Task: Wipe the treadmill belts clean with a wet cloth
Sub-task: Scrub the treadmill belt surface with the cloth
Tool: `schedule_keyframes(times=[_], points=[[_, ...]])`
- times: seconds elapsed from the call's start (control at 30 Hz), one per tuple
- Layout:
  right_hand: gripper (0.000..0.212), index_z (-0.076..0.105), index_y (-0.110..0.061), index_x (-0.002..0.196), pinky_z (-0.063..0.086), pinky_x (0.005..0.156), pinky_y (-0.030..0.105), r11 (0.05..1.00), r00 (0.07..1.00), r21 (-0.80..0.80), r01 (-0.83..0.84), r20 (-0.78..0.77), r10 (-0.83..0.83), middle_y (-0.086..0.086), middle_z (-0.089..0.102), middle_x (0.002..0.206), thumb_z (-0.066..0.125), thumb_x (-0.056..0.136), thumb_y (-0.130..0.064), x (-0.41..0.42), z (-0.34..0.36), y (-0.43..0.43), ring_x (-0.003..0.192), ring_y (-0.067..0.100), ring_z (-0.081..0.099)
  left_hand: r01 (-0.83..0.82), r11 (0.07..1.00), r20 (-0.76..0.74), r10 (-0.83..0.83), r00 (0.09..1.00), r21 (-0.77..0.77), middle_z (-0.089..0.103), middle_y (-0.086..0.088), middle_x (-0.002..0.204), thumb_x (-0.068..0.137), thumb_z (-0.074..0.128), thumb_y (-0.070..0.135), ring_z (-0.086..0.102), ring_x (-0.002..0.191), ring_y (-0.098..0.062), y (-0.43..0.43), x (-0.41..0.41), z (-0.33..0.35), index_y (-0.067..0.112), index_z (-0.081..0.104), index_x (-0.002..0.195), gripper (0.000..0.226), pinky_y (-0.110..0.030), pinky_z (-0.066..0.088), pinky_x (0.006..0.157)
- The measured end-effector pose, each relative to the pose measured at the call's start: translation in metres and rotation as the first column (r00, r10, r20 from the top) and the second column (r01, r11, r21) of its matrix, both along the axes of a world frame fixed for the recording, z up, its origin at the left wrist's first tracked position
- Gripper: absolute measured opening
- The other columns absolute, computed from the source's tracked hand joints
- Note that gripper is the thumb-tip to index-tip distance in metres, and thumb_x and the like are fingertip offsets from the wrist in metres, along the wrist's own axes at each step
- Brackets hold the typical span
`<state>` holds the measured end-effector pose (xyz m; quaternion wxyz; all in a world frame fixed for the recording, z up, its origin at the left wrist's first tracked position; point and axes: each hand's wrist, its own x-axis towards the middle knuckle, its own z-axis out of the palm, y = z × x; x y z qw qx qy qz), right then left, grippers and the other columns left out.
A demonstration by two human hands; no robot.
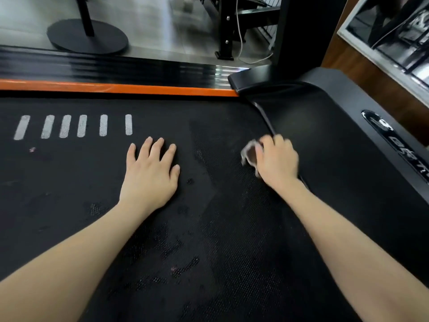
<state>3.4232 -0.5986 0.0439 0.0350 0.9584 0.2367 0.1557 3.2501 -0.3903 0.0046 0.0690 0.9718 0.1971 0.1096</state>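
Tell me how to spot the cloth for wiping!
Look at the big black treadmill belt with the orange strip along its far edge. Near the belt's right end, the right hand grips a small pale cloth. It is the only crumpled thing there; the left hand lies flat, holding nothing.

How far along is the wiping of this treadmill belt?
Done: wet patches mark the middle of the belt. In hand: the right hand grips the cloth at its right edge; the left hand rests flat. Left: probably the drier-looking area by the white dashes.
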Motion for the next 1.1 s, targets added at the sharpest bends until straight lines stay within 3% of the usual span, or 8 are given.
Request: schedule_keyframes(times=[0.13,0.27,0.33,0.4,0.53,0.6,0.9,1.1], points=[[0.038,0.052,-0.008,0.116,0.044,0.076,0.041,0.997,0.995,-0.018,0.080,-0.062,-0.081,0.016,0.055,0.117,0.032,0.102,-0.038,-0.002,0.001,0.043,0.104,0.035,0.055,0.015,1.000,0.004,-0.015,1.000,0.007,0.044,-0.017,0.142,0.089,0.020,0.044,0.032,0.136,-0.036,0.001,0.000,0.000,0.012,0.048,0.136,0.063,-0.056,0.018,0.110],[0.035,0.058,-0.015,0.090,0.040,0.053,0.035,0.959,0.960,0.028,-0.281,-0.017,0.281,0.009,0.057,0.086,0.032,0.093,-0.038,-0.134,-0.003,0.005,0.073,0.030,0.056,0.004,1.000,-0.018,-0.005,1.000,-0.014,0.034,-0.015,0.149,0.098,0.035,0.037,0.021,0.141,-0.032,0.000,-0.001,0.001,0.015,0.039,0.143,0.050,-0.053,0.010,0.114],[0.036,0.061,-0.015,0.093,0.038,0.051,0.034,0.885,0.882,0.036,-0.463,-0.079,0.465,0.006,0.057,0.084,0.034,0.091,-0.039,-0.196,-0.006,-0.015,0.069,0.025,0.053,0.004,1.000,-0.021,-0.004,1.000,-0.018,0.030,-0.013,0.151,0.098,0.035,0.037,0.017,0.142,-0.031,0.000,-0.001,0.003,0.017,0.036,0.145,0.051,-0.051,0.007,0.114],[0.039,0.063,-0.014,0.097,0.039,0.050,0.034,0.860,0.855,0.036,-0.509,-0.096,0.510,0.004,0.057,0.084,0.037,0.090,-0.041,-0.210,-0.007,-0.021,0.068,0.023,0.054,0.006,0.999,-0.014,-0.006,1.000,-0.045,0.030,-0.012,0.151,0.098,0.035,0.036,0.017,0.142,-0.030,0.002,-0.001,0.006,0.018,0.035,0.145,0.050,-0.050,0.006,0.115],[0.043,0.064,-0.016,0.094,0.043,0.047,0.034,0.849,0.848,0.044,-0.526,-0.049,0.528,0.002,0.058,0.081,0.043,0.088,-0.053,-0.193,-0.014,-0.017,0.066,0.022,0.054,0.054,0.970,0.220,-0.001,0.975,-0.235,0.047,-0.016,0.139,0.094,0.048,0.022,0.034,0.134,-0.035,0.006,-0.021,0.025,0.012,0.050,0.135,0.042,-0.048,0.022,0.112],[0.047,0.065,-0.017,0.094,0.044,0.048,0.033,0.824,0.826,0.078,-0.561,-0.022,0.564,0.001,0.058,0.080,0.047,0.085,-0.060,-0.192,-0.018,-0.019,0.066,0.021,0.054,0.046,0.970,0.274,0.022,0.962,-0.238,0.049,-0.017,0.136,0.091,0.046,0.023,0.036,0.133,-0.036,0.002,-0.054,0.031,0.011,0.056,0.130,0.041,-0.050,0.022,0.112],[0.033,0.057,-0.016,0.082,0.030,0.048,0.028,0.927,0.936,0.143,-0.348,0.001,0.351,0.005,0.055,0.074,0.055,0.085,-0.049,-0.239,-0.008,-0.005,0.062,0.030,0.055,0.007,1.000,-0.093,-0.009,0.996,-0.016,0.042,-0.017,0.144,0.093,0.023,0.045,0.031,0.135,-0.042,0.008,-0.250,0.015,0.020,0.050,0.137,0.057,-0.058,0.013,0.111],[0.037,0.058,-0.017,0.087,0.041,0.046,0.031,0.718,0.691,0.155,-0.678,-0.197,0.695,0.003,0.053,0.079,0.050,0.083,-0.053,-0.315,-0.003,-0.023,0.065,0.025,0.052,0.004,1.000,-0.129,-0.005,0.992,-0.006,0.037,-0.014,0.148,0.094,0.020,0.047,0.026,0.138,-0.041,0.009,-0.258,0.009,0.024,0.042,0.142,0.057,-0.058,0.014,0.111]])
